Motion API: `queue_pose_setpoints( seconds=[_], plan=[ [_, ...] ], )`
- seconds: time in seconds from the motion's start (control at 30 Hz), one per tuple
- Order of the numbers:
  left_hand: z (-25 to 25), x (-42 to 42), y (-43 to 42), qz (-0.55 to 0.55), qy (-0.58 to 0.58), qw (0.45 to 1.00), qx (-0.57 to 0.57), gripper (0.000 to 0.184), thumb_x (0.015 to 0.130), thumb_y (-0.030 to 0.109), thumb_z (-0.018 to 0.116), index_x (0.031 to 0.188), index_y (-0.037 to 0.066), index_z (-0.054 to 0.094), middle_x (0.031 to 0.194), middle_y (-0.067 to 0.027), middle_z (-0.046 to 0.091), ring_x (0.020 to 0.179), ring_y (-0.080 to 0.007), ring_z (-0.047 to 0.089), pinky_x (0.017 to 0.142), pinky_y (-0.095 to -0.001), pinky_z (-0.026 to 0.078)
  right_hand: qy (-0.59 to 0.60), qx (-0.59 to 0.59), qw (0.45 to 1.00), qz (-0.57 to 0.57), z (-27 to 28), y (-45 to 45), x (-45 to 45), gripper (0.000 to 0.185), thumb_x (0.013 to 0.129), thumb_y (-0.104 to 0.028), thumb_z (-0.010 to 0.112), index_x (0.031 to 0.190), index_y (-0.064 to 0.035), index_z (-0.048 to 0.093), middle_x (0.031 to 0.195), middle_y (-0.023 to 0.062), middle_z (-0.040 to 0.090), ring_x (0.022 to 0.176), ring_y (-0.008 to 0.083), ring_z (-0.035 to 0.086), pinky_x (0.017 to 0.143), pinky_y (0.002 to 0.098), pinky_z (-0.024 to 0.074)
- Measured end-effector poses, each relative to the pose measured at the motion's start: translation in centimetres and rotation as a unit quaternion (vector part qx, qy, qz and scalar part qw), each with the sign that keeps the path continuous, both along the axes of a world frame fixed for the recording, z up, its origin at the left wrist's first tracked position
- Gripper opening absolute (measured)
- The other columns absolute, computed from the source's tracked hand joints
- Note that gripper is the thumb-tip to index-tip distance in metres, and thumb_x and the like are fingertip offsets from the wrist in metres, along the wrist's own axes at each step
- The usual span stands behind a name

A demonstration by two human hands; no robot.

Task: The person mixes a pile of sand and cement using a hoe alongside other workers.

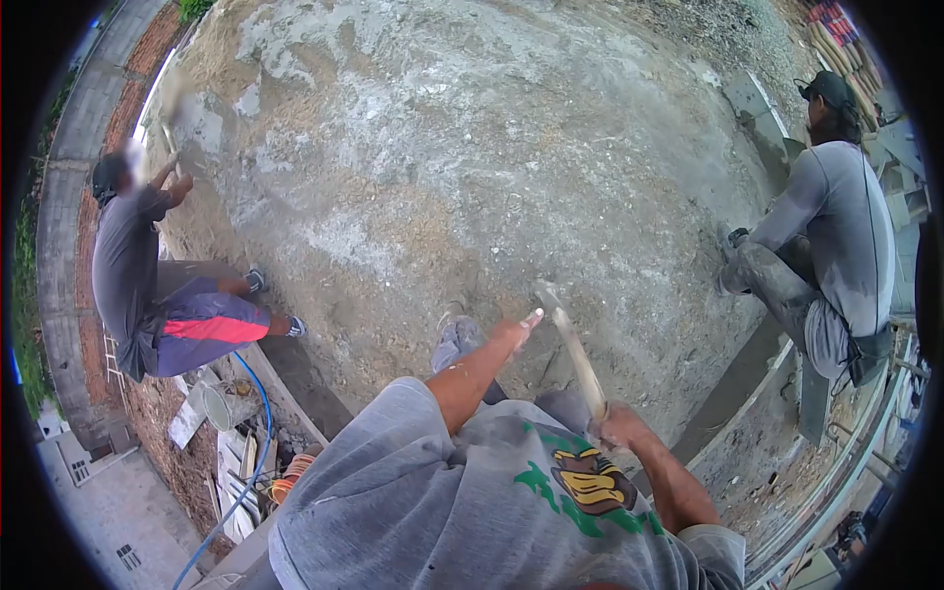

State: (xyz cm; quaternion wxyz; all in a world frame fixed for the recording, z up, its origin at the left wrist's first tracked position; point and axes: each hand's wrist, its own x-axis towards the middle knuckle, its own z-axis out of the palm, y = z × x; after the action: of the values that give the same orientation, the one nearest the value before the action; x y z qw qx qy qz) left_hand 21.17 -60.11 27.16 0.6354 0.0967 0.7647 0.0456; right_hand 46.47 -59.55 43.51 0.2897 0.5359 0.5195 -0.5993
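Note:
My right hand (619,427) is closed around the near end of a pale wooden handle (578,362), which slants up and to the left over the rough ground. The handle's far end looks grey and blends into the dirt, so what kind of tool it belongs to cannot be made out. My left hand (517,332) is just left of the handle's upper part, thumb stretched toward it and not wrapped around it. Its other fingers are partly hidden and blurred. Beneath both hands lies a broad surface of grey-brown cement and gravel (442,197).
At the left, a person in purple shorts (211,320) holds a long tool. Another person in a grey shirt (851,221) crouches at the right. A blue hose (267,413), a bucket (218,405) and scrap boards (236,482) lie lower left. Formwork boards (733,393) edge the surface.

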Motion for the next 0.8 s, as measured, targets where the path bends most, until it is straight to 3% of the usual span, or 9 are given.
queue_pose_setpoints(
  seconds=[0.1, 0.17, 0.23, 0.33, 0.4, 0.5, 0.6, 0.7, 0.8],
  plan=[
    [-3.2, -6.0, 6.3, 0.245, -0.064, 0.967, -0.012, 0.067, 0.079, 0.055, 0.058, 0.119, 0.003, 0.049, 0.086, -0.0133, 0.063, 0.075, -0.0303, 0.062, 0.068, -0.0497, 0.051, 0.084, 0.106, 0.989, 0.052, 3.4, 3.7, -9.7, 0.037, 0.069, -0.024, 0.062, 0.09, 0.0063, 0.054, 0.069, 0.0206, 0.06, 0.066, 0.0334, 0.062, 0.059, 0.0403, 0.0478],
    [-7.3, -13.8, 11.1, 0.516, -0.106, 0.837, 0.147, 0.043, 0.078, 0.043, 0.066, 0.096, 0.006, 0.054, 0.071, -0.0068, 0.057, 0.062, -0.0182, 0.059, 0.056, -0.0368, 0.051, 0.12, 0.144, 0.979, 0.077, 4.2, 6.8, -16.5, 0.041, 0.07, -0.024, 0.062, 0.095, 0.0053, 0.049, 0.073, 0.0238, 0.06, 0.071, 0.0373, 0.062, 0.063, 0.0425, 0.0473],
    [-4.2, -25.2, 14.6, 0.508, -0.156, 0.816, 0.226, 0.027, 0.079, 0.029, 0.068, 0.085, 0.009, 0.051, 0.069, -0.0043, 0.053, 0.055, -0.0175, 0.055, 0.052, -0.0347, 0.051, 0.119, 0.099, 0.984, 0.09, 4.4, 10.6, -23.3, 0.043, 0.07, -0.024, 0.061, 0.098, 0.0041, 0.045, 0.076, 0.0267, 0.059, 0.074, 0.0408, 0.061, 0.065, 0.0442, 0.0466],
    [1.0, -39.7, 19.9, 0.469, -0.042, 0.808, 0.354, 0.026, 0.077, 0.02, 0.071, 0.088, 0.003, 0.055, 0.066, -0.0054, 0.054, 0.052, -0.0179, 0.055, 0.046, -0.0331, 0.049, 0.201, 0.11, 0.972, 0.061, 0.7, 14.6, -33.2, 0.043, 0.068, -0.024, 0.064, 0.098, 0.0012, 0.046, 0.074, 0.0214, 0.058, 0.069, 0.0332, 0.059, 0.063, 0.0399, 0.0456],
    [2.5, -47.3, 22.6, 0.412, 0.086, 0.821, 0.386, 0.026, 0.078, 0.025, 0.069, 0.088, 0.006, 0.054, 0.068, -0.004, 0.055, 0.054, -0.015, 0.055, 0.049, -0.0283, 0.049, 0.272, 0.105, 0.956, 0.026, -3.6, 17.4, -39.3, 0.045, 0.067, -0.025, 0.065, 0.097, 0.0018, 0.046, 0.074, 0.0208, 0.057, 0.068, 0.0318, 0.058, 0.064, 0.0396, 0.0453],
    [-2.1, -57.0, 25.4, 0.364, 0.198, 0.831, 0.372, 0.017, 0.079, 0.018, 0.065, 0.081, 0.002, 0.06, 0.065, -0.0064, 0.057, 0.051, -0.0164, 0.054, 0.046, -0.0303, 0.047, 0.302, 0.062, 0.95, 0.044, -12.0, 20.5, -45.7, 0.045, 0.067, -0.031, 0.062, 0.095, 0.002, 0.048, 0.083, 0.0248, 0.059, 0.077, 0.0367, 0.06, 0.07, 0.0427, 0.0451],
    [-15.7, -55.2, 24.9, 0.329, 0.191, 0.869, 0.316, 0.013, 0.079, 0.018, 0.062, 0.073, 0.008, 0.055, 0.059, -0.0041, 0.054, 0.05, -0.0156, 0.053, 0.047, -0.0278, 0.045, 0.301, 0.041, 0.953, -0.017, -23.0, 18.6, -43.8, 0.047, 0.065, -0.034, 0.063, 0.094, 0.0016, 0.051, 0.082, 0.0236, 0.06, 0.077, 0.0363, 0.06, 0.069, 0.0425, 0.0451],
    [-33.2, -38.1, 19.2, 0.321, 0.178, 0.902, 0.225, 0.01, 0.079, 0.011, 0.057, 0.079, 0.001, 0.058, 0.064, -0.0073, 0.056, 0.051, -0.0204, 0.053, 0.046, -0.0335, 0.045, 0.212, -0.005, 0.971, -0.111, -31.9, 12.0, -31.2, 0.044, 0.067, -0.033, 0.063, 0.093, 0.0002, 0.05, 0.08, 0.0237, 0.06, 0.076, 0.0369, 0.06, 0.069, 0.042, 0.0458],
    [-35.8, -24.6, 15.5, 0.38, 0.126, 0.894, 0.199, 0.009, 0.08, 0.006, 0.055, 0.08, -0.002, 0.059, 0.066, -0.0083, 0.056, 0.05, -0.019, 0.054, 0.045, -0.0316, 0.047, 0.11, -0.006, 0.993, -0.041, -31.2, 10.1, -20.0, 0.045, 0.069, -0.032, 0.064, 0.098, -0.0006, 0.05, 0.081, 0.0249, 0.06, 0.079, 0.0391, 0.06, 0.07, 0.0431, 0.0462]
  ],
)
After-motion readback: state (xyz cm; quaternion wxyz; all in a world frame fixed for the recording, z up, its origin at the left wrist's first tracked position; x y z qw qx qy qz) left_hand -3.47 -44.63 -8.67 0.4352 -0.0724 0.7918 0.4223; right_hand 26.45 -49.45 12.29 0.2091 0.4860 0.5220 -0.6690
